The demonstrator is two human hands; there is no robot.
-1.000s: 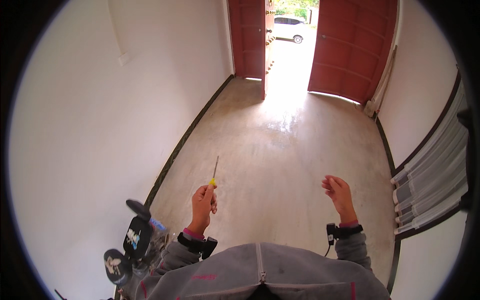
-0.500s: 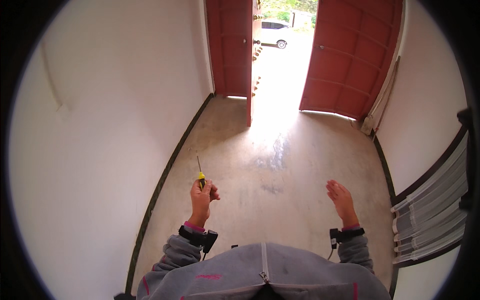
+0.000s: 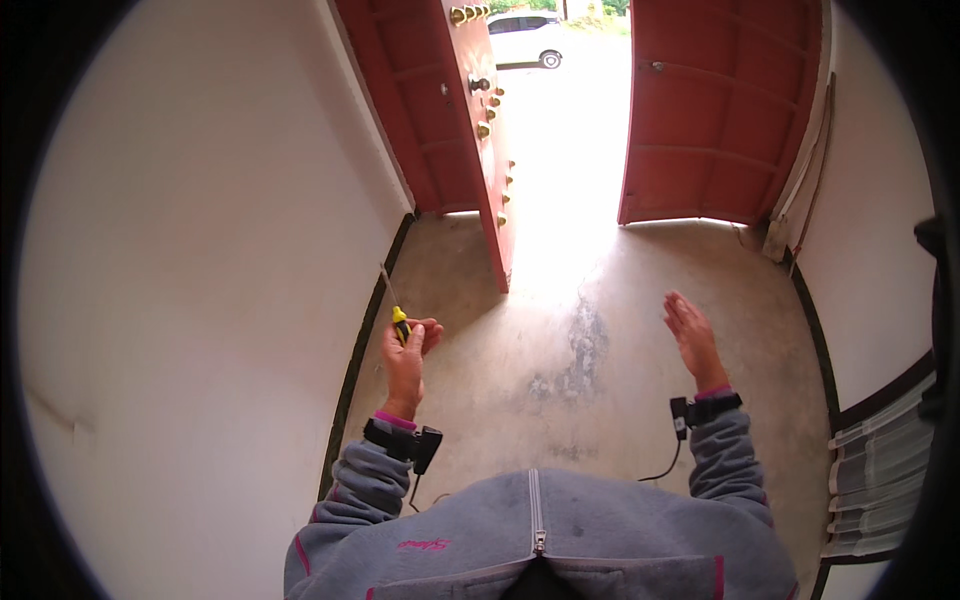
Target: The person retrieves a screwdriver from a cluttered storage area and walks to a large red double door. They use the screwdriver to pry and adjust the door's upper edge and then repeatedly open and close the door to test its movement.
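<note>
While the red door [image 3: 485, 150] stands ajar, the right hand [image 3: 695, 338], unclenched and grasping nothing, is on the door's near side, to its right; the left hand [image 3: 403, 366], nearside and left of the door, grasps a screwdriver [image 3: 401, 320] there, which could scratch the door if swung too close.

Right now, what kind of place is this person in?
Probably the entrance hall of a home: big red doors with an open gap, a white car outside in the daylight, and a sheer white curtain at the right side.
</note>
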